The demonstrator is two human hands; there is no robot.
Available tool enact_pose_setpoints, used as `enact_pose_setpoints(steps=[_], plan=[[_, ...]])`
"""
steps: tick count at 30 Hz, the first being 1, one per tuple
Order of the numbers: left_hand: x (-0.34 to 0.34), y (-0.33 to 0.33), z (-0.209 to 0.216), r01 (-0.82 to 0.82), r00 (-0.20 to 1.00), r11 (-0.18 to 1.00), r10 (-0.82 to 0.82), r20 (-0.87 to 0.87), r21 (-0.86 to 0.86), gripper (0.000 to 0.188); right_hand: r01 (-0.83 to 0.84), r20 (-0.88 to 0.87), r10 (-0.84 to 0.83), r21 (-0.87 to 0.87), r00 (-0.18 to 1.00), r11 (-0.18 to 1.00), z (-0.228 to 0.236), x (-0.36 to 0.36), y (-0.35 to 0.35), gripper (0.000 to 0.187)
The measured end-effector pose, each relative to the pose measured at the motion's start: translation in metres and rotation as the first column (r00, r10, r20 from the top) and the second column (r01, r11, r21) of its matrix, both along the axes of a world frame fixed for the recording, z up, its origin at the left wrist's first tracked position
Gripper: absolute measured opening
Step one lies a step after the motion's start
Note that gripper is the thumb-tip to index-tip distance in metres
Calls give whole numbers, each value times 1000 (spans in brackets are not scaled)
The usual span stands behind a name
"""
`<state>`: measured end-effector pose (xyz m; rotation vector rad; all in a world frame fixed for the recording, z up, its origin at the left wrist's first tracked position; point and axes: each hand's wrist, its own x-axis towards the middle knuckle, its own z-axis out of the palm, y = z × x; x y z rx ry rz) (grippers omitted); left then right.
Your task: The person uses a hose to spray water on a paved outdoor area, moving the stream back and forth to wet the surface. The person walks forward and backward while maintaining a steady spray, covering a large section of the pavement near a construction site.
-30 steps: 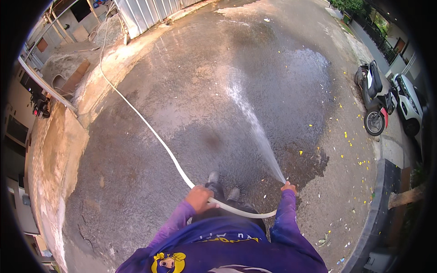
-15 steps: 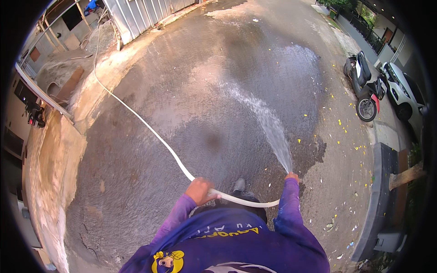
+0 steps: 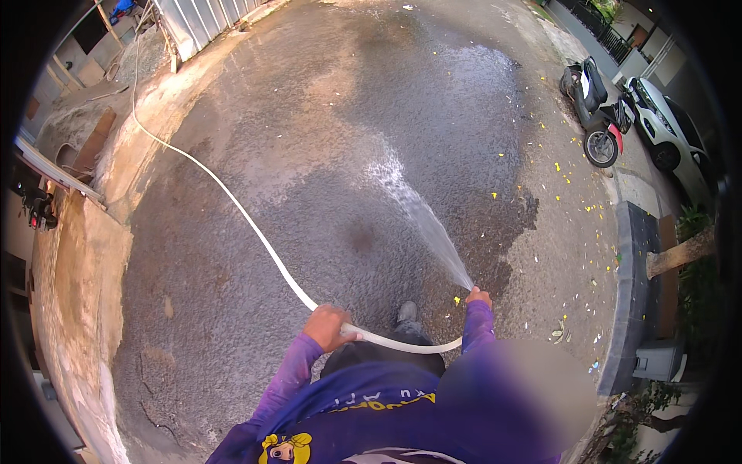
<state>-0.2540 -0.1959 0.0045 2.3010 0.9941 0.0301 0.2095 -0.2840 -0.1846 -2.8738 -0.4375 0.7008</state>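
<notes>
A pale cream hose [image 3: 261, 234] runs from the upper left across the wet road to me. My left hand [image 3: 330, 328] is closed around it, in front of my waist. From there the hose bends in a low curve to my right hand [image 3: 479, 296], which is closed around its end. A fan of water [image 3: 421, 219] leaves that end and lands ahead and to the left on the asphalt [image 3: 309, 209]. The hose tip itself is hidden by my right fingers. One grey shoe [image 3: 408, 312] shows below the hands.
At right stand a parked scooter [image 3: 599, 116] and a white car [image 3: 657, 116]. A dark planter edge [image 3: 635, 286] with a tree trunk [image 3: 680, 254] lies nearer. Corrugated metal sheeting [image 3: 205, 23] is at the upper left. Yellow petals dot the right side.
My right hand has moved slightly left and forward, and the water jet has swung left with it. My left hand keeps its hold on the hose. The view has shifted slightly.
</notes>
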Motion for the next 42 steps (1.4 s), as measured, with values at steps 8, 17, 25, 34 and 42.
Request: enact_pose_setpoints(steps=[8, 17, 25, 34, 42], plan=[[-17, -13, -6, -35, 999, 999, 35, -4, 8, 50, 2, -13, -2, 67, 1000, 998, 12, -16, -2, 54], [-6, -18, 0, -9, 1000, 1000, 9, 1, 0, 50, -48, -30, 45, -117, 999, 992, 28, -28, -34, 55], [-18, -17, 8, -46, 999, 999, 45, 29, 7, 49, -60, -49, 59, -12, 997, 998, 19, -43, -19, 60], [-32, -24, 6, -103, 994, 995, 103, -39, -9, 51, -53, 26, 50, 155, 998, 986, 36, -48, 14, 56], [-32, -24, 9, -107, 994, 992, 104, 36, 67, 50, -53, -13, 55, 136, 998, 989, 43, -39, 24, 57]])
